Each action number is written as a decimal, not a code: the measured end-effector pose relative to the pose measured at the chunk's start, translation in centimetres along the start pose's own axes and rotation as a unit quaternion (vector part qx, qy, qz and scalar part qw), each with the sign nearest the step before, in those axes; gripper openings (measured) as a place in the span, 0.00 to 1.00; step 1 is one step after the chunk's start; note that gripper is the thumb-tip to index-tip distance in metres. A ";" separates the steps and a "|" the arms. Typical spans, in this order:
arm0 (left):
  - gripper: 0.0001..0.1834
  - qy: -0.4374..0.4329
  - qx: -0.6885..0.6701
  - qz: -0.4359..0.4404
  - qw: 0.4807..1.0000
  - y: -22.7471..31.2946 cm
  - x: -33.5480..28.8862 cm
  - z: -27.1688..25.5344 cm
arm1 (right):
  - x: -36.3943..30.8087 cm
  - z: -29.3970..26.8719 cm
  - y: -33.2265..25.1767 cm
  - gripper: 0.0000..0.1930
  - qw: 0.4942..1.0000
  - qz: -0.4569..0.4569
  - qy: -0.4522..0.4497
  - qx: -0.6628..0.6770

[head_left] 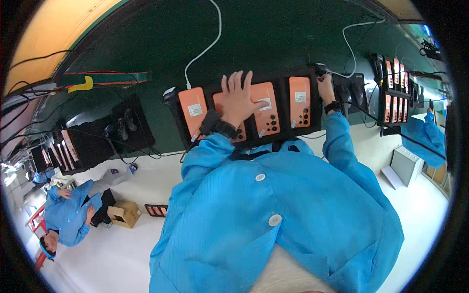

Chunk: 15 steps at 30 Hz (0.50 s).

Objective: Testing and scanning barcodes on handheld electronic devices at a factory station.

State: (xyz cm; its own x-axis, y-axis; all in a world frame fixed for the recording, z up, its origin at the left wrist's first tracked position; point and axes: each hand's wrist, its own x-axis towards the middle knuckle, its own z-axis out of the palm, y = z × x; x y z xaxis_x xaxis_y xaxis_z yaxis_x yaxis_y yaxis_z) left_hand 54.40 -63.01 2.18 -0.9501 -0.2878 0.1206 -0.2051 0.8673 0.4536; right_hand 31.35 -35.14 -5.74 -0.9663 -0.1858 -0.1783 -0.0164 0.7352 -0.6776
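Phones (299, 106), coral-backed, white-labelled and dark-lensed, sit mid-frame; I see the left hand (237, 103) spread wide over one, but cannot tell whether the right hand's (326, 90) fingers grip.

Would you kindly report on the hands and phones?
Left hand partly covers second phone. Right hand at right end of black tray. Four orange phones inside.

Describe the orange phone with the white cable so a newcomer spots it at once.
On the dark green table, find the black tray in front of the wearer's blue coat. In it, the leftmost orange phone lies just left of the left hand. Unlike the other three, it has a white cable at its top edge.
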 end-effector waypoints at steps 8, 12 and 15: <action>0.52 0.006 -0.006 0.014 1.000 0.3 0.0 0.6 | 1.1 -1.4 5.4 0.27 0.996 0.063 0.045 -0.041; 0.52 0.013 -0.003 -0.003 1.000 -0.8 -0.7 0.5 | -2.0 -2.2 -0.2 0.29 0.994 0.036 0.062 -0.082; 0.51 0.022 0.014 -0.019 0.999 -1.4 -0.9 0.2 | -6.4 -6.2 -5.1 0.19 0.982 0.087 -0.026 0.164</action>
State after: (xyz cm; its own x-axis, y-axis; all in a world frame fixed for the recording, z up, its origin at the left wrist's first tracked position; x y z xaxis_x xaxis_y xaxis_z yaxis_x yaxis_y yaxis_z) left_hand 55.54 -63.89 1.21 -0.9300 -0.3386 0.1427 -0.2488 0.8662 0.4334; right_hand 36.03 -33.69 3.28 -0.9327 -0.1155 -0.3417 0.2392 0.5112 -0.8255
